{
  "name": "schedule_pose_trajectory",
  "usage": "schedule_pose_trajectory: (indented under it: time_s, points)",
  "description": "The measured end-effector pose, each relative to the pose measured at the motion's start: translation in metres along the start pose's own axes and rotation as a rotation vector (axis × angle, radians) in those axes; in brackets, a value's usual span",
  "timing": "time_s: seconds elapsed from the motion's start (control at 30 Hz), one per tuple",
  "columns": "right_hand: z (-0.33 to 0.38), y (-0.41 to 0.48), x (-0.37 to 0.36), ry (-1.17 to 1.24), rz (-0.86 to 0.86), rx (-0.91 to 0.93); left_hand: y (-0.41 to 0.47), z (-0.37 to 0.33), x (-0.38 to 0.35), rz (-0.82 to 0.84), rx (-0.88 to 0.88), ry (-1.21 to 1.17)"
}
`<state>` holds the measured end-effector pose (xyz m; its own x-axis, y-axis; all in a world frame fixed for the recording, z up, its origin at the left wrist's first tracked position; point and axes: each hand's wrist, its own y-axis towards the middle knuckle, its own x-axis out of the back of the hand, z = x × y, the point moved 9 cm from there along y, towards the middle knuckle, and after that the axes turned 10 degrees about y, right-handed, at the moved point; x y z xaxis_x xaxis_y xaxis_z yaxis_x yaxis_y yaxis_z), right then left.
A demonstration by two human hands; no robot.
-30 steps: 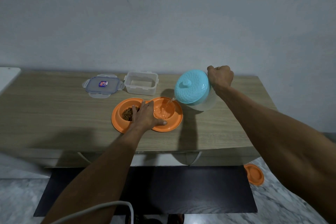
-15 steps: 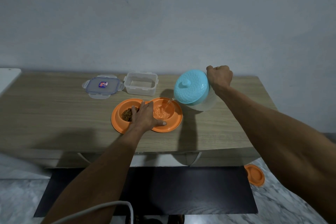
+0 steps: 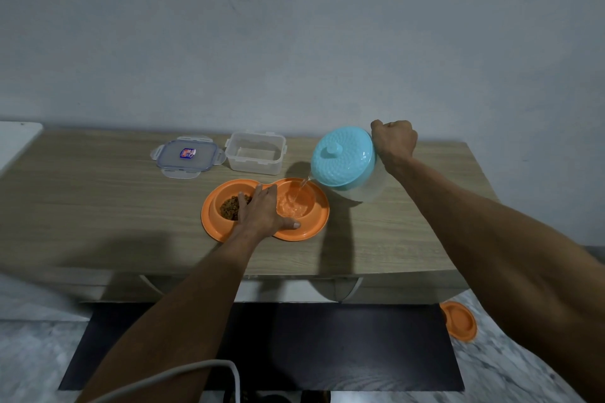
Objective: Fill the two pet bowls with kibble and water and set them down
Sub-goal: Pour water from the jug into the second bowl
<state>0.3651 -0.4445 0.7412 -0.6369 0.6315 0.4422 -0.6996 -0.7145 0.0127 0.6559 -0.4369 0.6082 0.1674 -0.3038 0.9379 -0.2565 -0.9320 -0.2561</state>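
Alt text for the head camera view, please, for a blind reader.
The right hand tips a blue-lidded jug, pouring water into the right well of an orange double pet bowl on a wooden table; the left hand rests flat across its middle. Kibble lies in the left well.

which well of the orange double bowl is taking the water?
The right well, beside the tilted blue-lidded jug: the stream lands in it. The left well holds brown kibble, and the left hand rests between them.
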Motion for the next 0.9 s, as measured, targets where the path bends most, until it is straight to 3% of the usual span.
schedule_pose_trajectory:
  time_s: [0.9]
  points:
    - [-0.083, 0.014, -0.003, 0.424, -0.131, -0.402, -0.002, -0.001, 0.002, -0.03, -0.003, -0.009]
